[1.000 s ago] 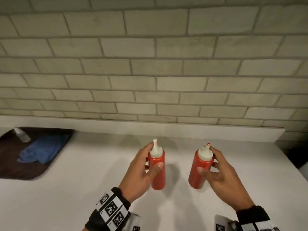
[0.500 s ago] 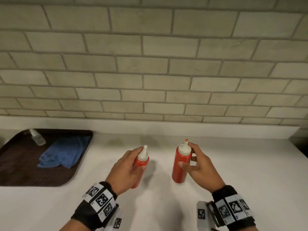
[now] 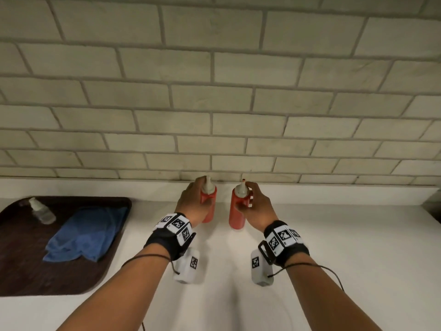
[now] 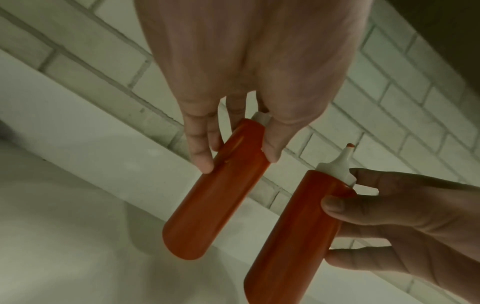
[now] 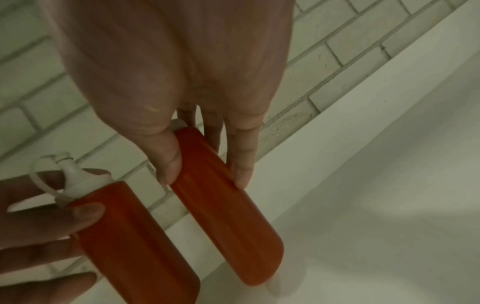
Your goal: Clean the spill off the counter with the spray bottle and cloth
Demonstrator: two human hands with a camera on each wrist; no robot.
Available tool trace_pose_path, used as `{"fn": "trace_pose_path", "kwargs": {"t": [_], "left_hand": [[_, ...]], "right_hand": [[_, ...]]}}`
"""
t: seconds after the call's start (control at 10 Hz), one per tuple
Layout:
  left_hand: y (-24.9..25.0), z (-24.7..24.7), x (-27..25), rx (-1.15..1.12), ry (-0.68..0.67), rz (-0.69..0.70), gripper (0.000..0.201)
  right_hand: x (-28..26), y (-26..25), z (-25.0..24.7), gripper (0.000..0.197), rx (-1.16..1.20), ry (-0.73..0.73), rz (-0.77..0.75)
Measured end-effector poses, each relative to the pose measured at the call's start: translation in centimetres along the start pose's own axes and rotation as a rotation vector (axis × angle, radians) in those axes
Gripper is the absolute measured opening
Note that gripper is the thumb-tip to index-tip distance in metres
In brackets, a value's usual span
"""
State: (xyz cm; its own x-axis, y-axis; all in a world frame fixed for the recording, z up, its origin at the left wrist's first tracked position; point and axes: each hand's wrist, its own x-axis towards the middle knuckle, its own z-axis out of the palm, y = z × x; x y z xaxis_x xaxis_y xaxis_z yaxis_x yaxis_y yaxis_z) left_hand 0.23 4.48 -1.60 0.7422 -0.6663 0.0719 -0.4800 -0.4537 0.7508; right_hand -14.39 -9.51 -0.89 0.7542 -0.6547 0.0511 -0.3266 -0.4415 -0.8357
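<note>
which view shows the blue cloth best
The head view. The blue cloth lies crumpled on the dark tray beside the small spray bottle, fully visible at the left. Neither wrist view shows the cloth; both show only the hands, the red squeeze bottles, the counter and the tiled wall.

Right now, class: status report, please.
Left hand grips a red bottle, right hand another. Spray bottle, cloth on tray. No spill visible.
</note>
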Motion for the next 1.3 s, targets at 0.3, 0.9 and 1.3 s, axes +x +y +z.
{"fn": "trace_pose_path", "kwargs": {"t": [0.3,0.9,1.3], "left_hand": [[-0.5,2.9,4.6,0.021,0.039,-0.049,0.051],[0.3,5.5,7.1,0.005,0.044,-0.042,0.049],[-0.5,5.0,7.2,-0.104,0.060,-0.048,0.073]], "right_hand": [[4.9,1.7,2.1,0.051,-0.049,0.061,0.053],[8.0,2.2,3.8,0.052,-0.047,0.053,0.099],[7.8,2.8,3.5,0.062,0.051,0.108,0.034]]}}
